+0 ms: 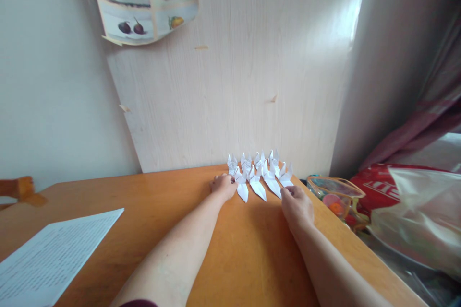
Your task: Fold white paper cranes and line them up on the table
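Note:
Several white folded paper cranes stand in two rows at the far right of the wooden table (pixel 230 259). My left hand (pixel 222 187) is at the left end of the front row, fingers curled closed against the side of the leftmost front crane (pixel 242 187). At the other end, my right hand (pixel 298 205) has its fingers pinched at the near tip of the rightmost front crane (pixel 287 177), hiding that tip. Between the hands are two more front cranes, a left one (pixel 257 187) and a right one (pixel 271 182). Behind them, the back-row cranes (pixel 232 163) show printed lines.
A stack of printed paper (pixel 61 254) lies at the table's left. Beyond the right edge sit a clear orange-trimmed bag (pixel 336 196) and red-and-white plastic bags (pixel 406 216). A pale board (pixel 230 81) with a fruit picture (pixel 144 5) rises behind the table. A wooden chair (pixel 21 189) is far left.

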A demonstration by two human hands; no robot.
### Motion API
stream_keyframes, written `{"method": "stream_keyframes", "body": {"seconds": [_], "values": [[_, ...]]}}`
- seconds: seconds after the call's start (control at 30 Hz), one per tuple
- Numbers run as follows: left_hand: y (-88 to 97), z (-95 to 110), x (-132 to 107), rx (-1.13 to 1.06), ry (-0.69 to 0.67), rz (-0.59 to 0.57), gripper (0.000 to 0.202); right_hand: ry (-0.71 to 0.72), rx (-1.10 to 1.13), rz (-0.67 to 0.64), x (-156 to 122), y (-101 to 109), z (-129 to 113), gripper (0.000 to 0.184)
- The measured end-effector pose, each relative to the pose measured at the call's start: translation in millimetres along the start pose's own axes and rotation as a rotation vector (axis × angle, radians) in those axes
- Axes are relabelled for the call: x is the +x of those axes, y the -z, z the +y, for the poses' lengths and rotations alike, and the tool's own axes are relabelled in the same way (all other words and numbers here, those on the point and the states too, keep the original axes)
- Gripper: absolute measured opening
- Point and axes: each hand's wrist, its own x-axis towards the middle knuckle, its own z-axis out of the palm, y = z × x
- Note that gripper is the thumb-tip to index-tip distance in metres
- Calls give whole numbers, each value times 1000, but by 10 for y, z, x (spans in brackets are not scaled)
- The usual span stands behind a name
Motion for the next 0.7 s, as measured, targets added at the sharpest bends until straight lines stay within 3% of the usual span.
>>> {"method": "stream_keyframes", "body": {"seconds": [0.7], "values": [[-25,-43,7,-6,-18,17,29,-4,-12,-9,-3,6,-7,34]]}}
